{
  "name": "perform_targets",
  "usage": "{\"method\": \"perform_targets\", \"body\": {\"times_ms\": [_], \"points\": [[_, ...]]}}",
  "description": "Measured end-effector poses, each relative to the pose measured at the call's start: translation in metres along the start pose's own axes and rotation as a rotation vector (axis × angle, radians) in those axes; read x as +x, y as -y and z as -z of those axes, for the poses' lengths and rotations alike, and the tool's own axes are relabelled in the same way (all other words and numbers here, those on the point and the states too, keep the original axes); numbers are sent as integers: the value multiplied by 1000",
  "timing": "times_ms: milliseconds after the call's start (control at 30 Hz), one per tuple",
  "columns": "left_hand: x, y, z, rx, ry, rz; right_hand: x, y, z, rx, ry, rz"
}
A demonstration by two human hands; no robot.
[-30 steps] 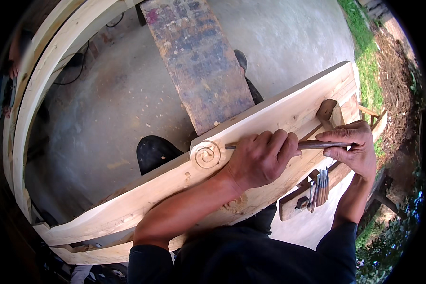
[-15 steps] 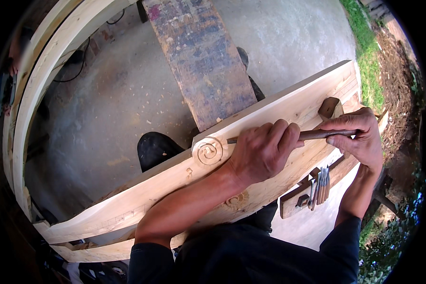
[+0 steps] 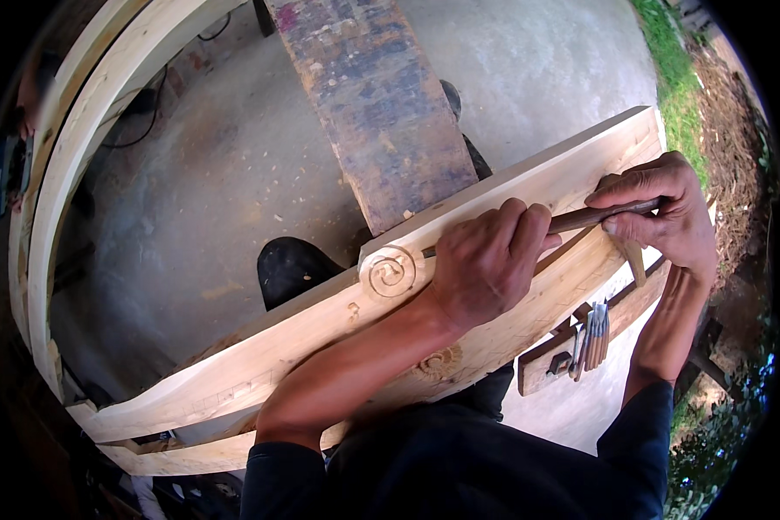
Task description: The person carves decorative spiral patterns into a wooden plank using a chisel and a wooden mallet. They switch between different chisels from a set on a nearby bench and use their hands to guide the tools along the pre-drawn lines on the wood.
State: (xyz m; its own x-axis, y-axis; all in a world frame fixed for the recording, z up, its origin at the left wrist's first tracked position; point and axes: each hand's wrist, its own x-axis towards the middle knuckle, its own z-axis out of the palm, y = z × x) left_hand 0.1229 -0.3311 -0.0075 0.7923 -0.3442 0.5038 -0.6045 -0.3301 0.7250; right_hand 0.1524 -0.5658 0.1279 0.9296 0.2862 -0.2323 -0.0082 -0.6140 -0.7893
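Observation:
My left hand (image 3: 485, 264) is wrapped round the lower part of a wood-carving chisel (image 3: 581, 218), resting on a long pale timber beam (image 3: 208, 386). The chisel's dark metal blade points left, its tip close to the right rim of a carved spiral (image 3: 392, 271). At the other end, my right hand (image 3: 663, 208) pinches the dark wooden handle between thumb and fingers. Partly hidden behind that hand is a brown wooden block (image 3: 611, 180), with a pale wooden piece (image 3: 636, 263) below it. A second carved rosette (image 3: 438, 362) shows under my left forearm.
Several slim carving tools (image 3: 595, 336) stand in a wooden rack (image 3: 537, 368) at right. A worn plank (image 3: 381, 113) runs away from the beam. Curved timber pieces (image 3: 65, 173) arch at left; a person's hand (image 3: 26, 121) is beyond them. Wood chips lie on the concrete floor (image 3: 208, 191).
My right hand has moved farther away and slightly right, swinging the chisel's handle end upward in the picture. My left hand keeps its grip near the spiral. The whole view has shifted slightly.

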Motion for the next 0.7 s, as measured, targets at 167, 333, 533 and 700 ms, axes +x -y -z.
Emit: {"method": "perform_targets", "body": {"times_ms": [167, 333, 533, 700], "points": [[1, 0, 2, -33, 1, 56, 13, 6, 8, -6, 128, -53], [2, 0, 0, -33, 9, 86, 17, -5, 11, 45, 157, -132], [-1, -1, -2, -17, 25, 106, 15, -10, 6, 42, 126, -137], [-2, -1, -2, -6, 16, 112, 14, -15, 3, 102, 115, -172]]}}
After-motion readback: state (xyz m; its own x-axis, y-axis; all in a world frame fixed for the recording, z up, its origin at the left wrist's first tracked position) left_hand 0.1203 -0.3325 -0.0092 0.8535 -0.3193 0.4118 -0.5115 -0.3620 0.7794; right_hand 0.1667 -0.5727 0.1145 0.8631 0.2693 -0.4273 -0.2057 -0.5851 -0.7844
